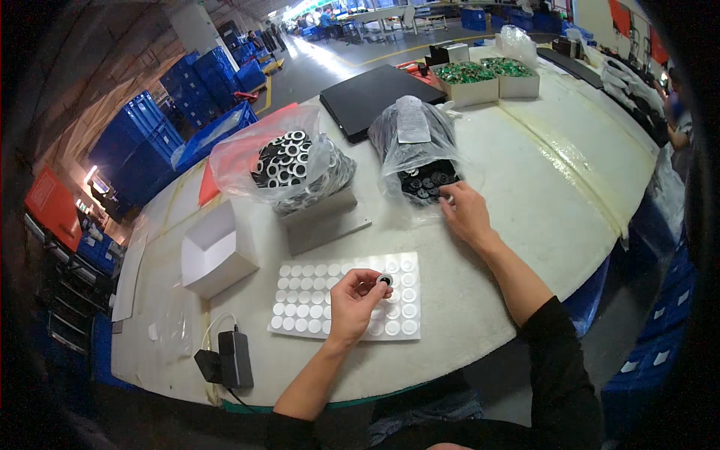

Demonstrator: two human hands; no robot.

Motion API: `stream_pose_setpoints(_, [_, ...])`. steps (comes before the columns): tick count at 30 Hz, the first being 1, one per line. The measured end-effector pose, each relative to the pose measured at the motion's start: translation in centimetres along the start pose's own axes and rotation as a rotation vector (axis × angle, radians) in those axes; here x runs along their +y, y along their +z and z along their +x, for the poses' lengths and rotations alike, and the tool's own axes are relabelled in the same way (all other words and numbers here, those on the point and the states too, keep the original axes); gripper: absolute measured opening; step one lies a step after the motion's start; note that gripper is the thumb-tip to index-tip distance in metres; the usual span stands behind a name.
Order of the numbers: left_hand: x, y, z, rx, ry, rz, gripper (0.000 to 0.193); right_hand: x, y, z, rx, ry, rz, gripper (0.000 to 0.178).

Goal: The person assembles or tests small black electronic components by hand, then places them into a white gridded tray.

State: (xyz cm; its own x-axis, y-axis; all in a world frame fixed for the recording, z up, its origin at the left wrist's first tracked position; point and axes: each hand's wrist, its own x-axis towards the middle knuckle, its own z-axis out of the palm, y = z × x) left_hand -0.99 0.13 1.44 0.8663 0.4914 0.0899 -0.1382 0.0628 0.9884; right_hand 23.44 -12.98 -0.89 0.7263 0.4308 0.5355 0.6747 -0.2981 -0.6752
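Observation:
Pinched between the thumb and fingers of my left hand (351,306) is a small round white-rimmed part with a dark middle (385,280). That hand hovers over a white sheet (285,335) bearing rows of round white pieces. Curled at the mouth of a clear plastic bag (401,139), my right hand (469,216) has its fingertips by the black round parts (429,178) inside. Whatever lies between those fingertips is too small to make out. Another clear bag (330,161), full of black-and-white rings (283,159), stands left of it.
An open white box (219,251) sits left of the sheet, with a black power adapter (235,360) nearer me. Behind the bags are a black flat case (375,97) and boxes of green parts (469,90). Blue crates (139,139) stand beyond the table's left edge.

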Motion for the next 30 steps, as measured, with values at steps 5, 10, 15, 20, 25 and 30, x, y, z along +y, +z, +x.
stream_pose_setpoints(5, [1.5,-0.2,-0.4,0.045,0.03,-0.003,0.012,2.5,0.4,0.5,-0.023,-0.054,-0.373,0.015])
stream_pose_setpoints(10, [8.2,-2.0,1.8,0.157,0.437,0.344,0.015,3.1,-0.8,0.0,0.042,-0.03,-0.297,0.011])
stream_pose_setpoints(15, [16.3,-8.2,13.6,0.445,0.635,0.821,0.023,1.3,0.4,0.0,0.086,-0.042,-0.174,0.012])
stream_pose_setpoints(20, [17.3,-8.1,14.9,0.642,0.675,1.066,0.023,0.0,-0.9,-0.2,0.166,-0.074,-0.009,0.013])
stream_pose_setpoints(25, [10.2,-4.7,5.6,0.077,0.701,1.032,0.011,-0.7,-0.8,-1.6,0.004,0.04,0.423,0.017])
stream_pose_setpoints(30, [3.0,-3.8,-1.4,-0.24,0.171,1.058,0.014,-3.8,0.8,-4.0,-0.113,-0.026,0.513,0.016])
